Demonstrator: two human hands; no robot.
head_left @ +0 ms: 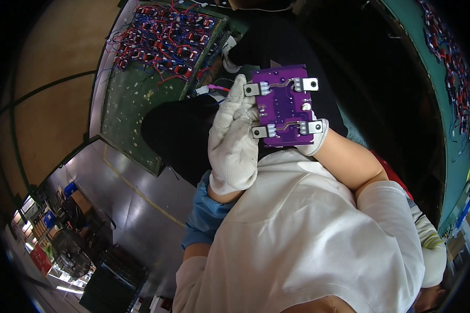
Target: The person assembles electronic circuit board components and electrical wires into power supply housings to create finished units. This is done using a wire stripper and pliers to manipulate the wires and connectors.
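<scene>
Inspection step, I'd say: both gloved hands, left hand (234,141) and right hand (314,140), grip the purple board (283,107) by its edges; next needs steady turning.

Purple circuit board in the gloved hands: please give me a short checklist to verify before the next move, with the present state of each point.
1. Purple circuit board is held by both hands: ok, the left hand grips its left edge, the right hand supports its lower right corner.
2. Both hands wear white gloves: ok.
3. Four silver metal tabs sit at the board's corners: ok.
4. Board's top face is unobstructed: ok.
5. Pink wire behind the left hand is clear of the board: cannot tell.
</scene>
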